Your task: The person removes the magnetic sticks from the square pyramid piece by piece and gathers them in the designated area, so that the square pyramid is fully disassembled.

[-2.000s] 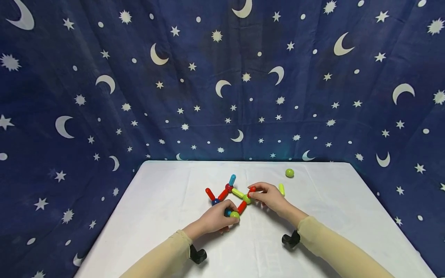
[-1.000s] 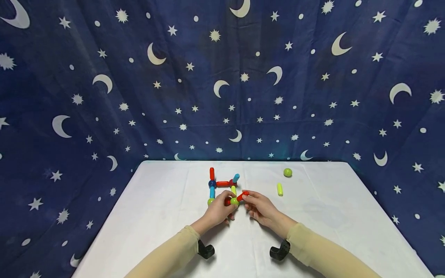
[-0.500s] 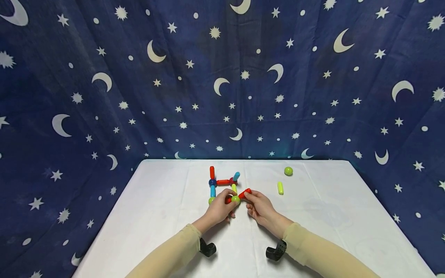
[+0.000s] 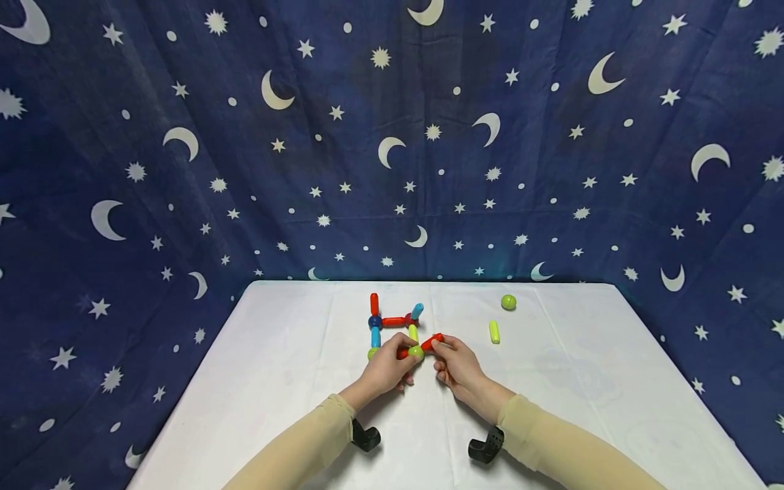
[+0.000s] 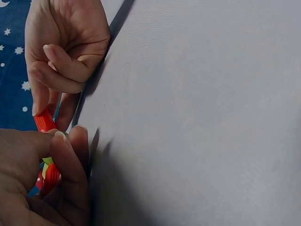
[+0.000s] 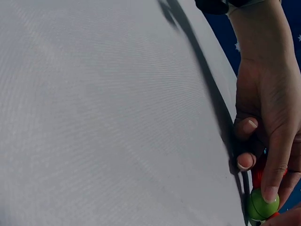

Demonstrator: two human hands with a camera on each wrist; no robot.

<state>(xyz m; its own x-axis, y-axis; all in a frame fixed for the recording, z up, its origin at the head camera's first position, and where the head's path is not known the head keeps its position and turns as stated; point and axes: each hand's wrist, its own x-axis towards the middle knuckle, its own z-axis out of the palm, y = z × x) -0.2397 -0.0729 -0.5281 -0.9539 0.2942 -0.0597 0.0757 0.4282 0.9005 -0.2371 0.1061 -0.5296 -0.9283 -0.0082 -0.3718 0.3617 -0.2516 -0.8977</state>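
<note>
While left hand (image 4: 384, 367) pinches green ball (image 4: 416, 352), right hand (image 4: 463, 371) pinches red rod (image 4: 431, 342) angled toward 2 o'clock; lots of bench (image 4: 563, 371) at 4, far edge (image 4: 453, 283) at 12.

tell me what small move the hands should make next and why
Probably the right hand should press the red stick it pinches gently against the green ball. The left hand holds that ball, and the stick's near end sits right at it, though whether the two are joined is hard to tell.
</note>
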